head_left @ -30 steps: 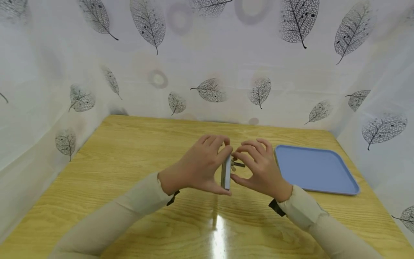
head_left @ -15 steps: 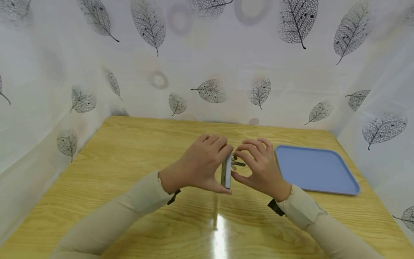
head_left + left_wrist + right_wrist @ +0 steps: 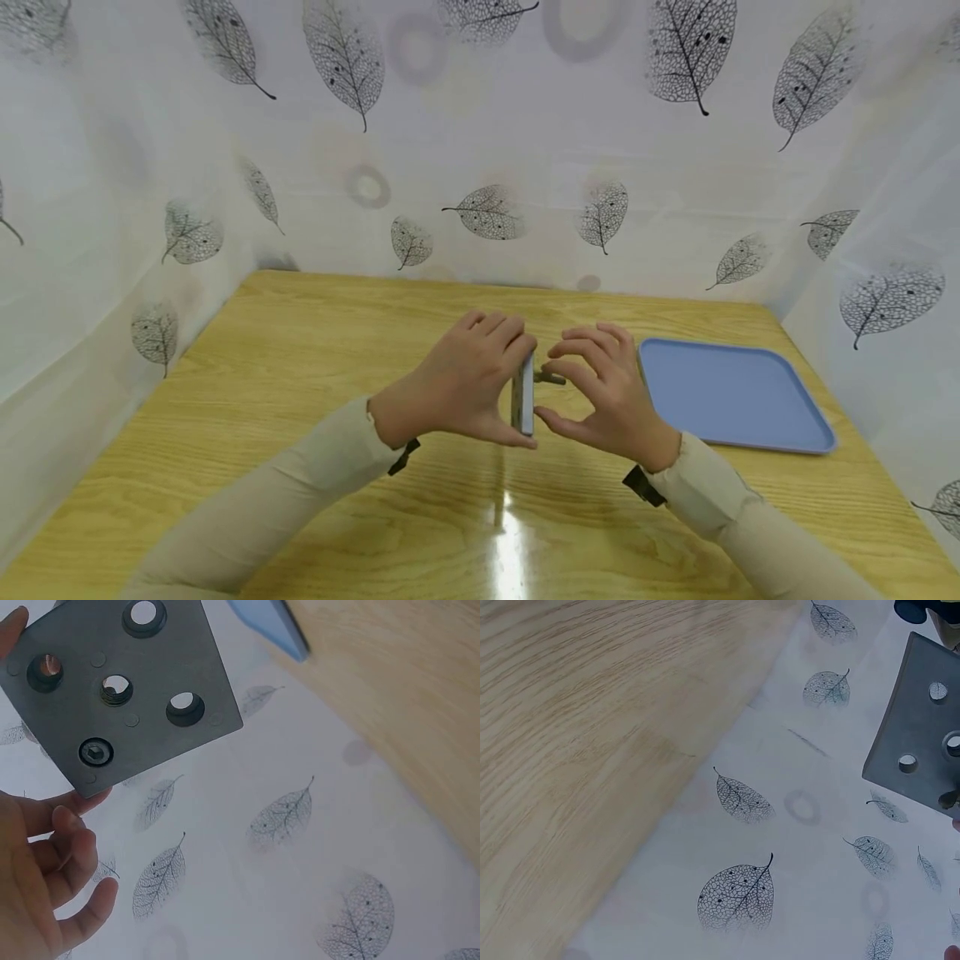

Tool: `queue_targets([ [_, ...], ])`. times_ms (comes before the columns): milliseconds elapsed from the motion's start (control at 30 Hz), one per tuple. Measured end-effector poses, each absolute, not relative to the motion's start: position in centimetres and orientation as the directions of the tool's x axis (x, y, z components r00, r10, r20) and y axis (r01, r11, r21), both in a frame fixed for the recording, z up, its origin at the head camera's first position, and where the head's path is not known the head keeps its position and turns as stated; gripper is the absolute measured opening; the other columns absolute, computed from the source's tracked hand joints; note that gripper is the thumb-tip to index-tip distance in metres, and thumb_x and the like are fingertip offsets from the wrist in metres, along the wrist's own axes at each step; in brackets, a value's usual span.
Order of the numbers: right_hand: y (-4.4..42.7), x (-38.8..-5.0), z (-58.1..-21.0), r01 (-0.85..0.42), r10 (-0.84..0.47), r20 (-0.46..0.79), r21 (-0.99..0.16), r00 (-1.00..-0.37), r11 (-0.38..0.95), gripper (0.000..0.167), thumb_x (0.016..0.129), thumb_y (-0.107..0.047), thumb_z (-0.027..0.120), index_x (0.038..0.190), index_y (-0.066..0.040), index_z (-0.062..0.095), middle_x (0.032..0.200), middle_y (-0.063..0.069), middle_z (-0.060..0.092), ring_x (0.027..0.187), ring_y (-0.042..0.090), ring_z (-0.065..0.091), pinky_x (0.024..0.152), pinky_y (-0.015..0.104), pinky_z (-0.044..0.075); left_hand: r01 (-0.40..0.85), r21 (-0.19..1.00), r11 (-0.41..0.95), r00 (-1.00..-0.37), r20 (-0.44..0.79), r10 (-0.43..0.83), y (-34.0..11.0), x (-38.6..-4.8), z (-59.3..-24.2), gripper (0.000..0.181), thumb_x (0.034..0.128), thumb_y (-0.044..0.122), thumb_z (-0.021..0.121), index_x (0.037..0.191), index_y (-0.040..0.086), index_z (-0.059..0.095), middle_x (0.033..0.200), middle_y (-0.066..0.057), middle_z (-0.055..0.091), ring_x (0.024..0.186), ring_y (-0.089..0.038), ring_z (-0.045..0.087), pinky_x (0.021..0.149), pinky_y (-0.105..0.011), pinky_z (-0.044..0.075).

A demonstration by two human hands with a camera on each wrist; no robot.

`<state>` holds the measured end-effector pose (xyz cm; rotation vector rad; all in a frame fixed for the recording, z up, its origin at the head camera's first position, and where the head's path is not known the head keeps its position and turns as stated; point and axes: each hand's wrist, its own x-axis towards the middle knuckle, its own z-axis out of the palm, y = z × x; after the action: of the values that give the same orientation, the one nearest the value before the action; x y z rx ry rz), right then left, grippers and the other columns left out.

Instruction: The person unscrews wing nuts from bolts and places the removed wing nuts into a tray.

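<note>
My left hand (image 3: 457, 387) grips a square grey plate (image 3: 169, 675) by its edges, with the index finger at the top and the thumb at the bottom. The plate stands on edge above the table, and several round holes run through it. In one corner hole sits a bolt head (image 3: 96, 752) with a hex socket. The bolt's shank (image 3: 553, 378) juts from the plate's right side, bearing a wing nut (image 3: 538, 377). My right hand (image 3: 618, 400) curves loosely around this end, thumb and index finger apart. Whether the index fingertip touches the nut cannot be made out.
A blue tray (image 3: 738, 396) lies at the right of the wooden table (image 3: 300, 350). White sheeting (image 3: 480, 125) with a leaf print encloses the back and sides. A dark object (image 3: 911, 609) shows at the right wrist view's top right corner.
The wing nut's wings have turned and now show edge-on. My right index finger has straightened a little and shifted right. The plate has moved slightly left in my left hand.
</note>
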<state>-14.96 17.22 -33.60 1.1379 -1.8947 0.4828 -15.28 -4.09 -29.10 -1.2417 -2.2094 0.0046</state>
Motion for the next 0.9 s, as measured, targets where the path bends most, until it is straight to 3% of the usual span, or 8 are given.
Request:
queue_targets([
  [167,17.25,-14.83,-33.74,-0.857,-0.556,0.82,0.185,-0.136,0.482,0.033,0.088,-0.04,0.059,0.089,-0.009,0.068,0.095,0.013,0.062,0.099,0.033,0.053,0.088,0.057,0.032,0.77,-0.275,0.575,-0.391,0.509,0.767,-4.19,-15.39,-29.17,0.088,0.0524,0.088,0.057,0.099,0.013,0.056,0.093,0.0,0.053,0.083,-0.017,0.051,0.073,-0.032,0.042],
  [333,17.33,-14.82,-33.85,-0.859,-0.555,0.823,0.191,-0.123,0.474,0.031,0.09,-0.036,0.056,0.088,-0.008,0.07,0.094,0.014,0.062,0.099,0.034,0.053,0.087,0.057,0.032,0.766,-0.282,0.577,-0.39,0.51,0.767,-4.19,-15.46,-29.24,0.088,0.0525,0.088,0.056,0.1,0.014,0.056,0.094,0.0,0.052,0.083,-0.017,0.05,0.074,-0.032,0.042],
  [467,17.23,-15.01,-33.63,-0.854,-0.512,0.838,0.119,-0.187,0.507,0.031,0.092,-0.034,0.053,0.09,-0.007,0.068,0.097,0.016,0.061,0.098,0.035,0.052,0.086,0.056,0.032,0.768,-0.281,0.575,-0.389,0.508,0.768,-4.2,-15.47,-29.27,0.088,0.0522,0.088,0.056,0.099,0.014,0.056,0.092,-0.001,0.051,0.082,-0.017,0.049,0.073,-0.032,0.041],
  [733,16.96,-15.52,-33.57,-0.804,-0.507,0.762,-0.032,-0.404,0.593,0.043,0.094,-0.046,0.045,0.098,-0.008,0.065,0.103,0.012,0.058,0.103,0.033,0.048,0.088,0.055,0.029,0.776,-0.247,0.581,-0.413,0.497,0.763,-4.32,-15.6,-29.47,0.087,0.0504,0.088,0.058,0.099,0.016,0.056,0.089,0.0,0.047,0.079,-0.016,0.046,0.072,-0.033,0.039],
  [900,16.82,-15.65,-33.76,-0.805,-0.524,0.727,-0.067,-0.444,0.59,0.043,0.094,-0.048,0.044,0.095,-0.011,0.065,0.104,0.011,0.057,0.107,0.033,0.046,0.092,0.056,0.027,0.781,-0.218,0.586,-0.43,0.493,0.756,-4.42,-15.73,-29.58,0.087,0.0495,0.088,0.059,0.099,0.016,0.055,0.091,0.0,0.047,0.08,-0.016,0.047,0.073,-0.033,0.041],
])
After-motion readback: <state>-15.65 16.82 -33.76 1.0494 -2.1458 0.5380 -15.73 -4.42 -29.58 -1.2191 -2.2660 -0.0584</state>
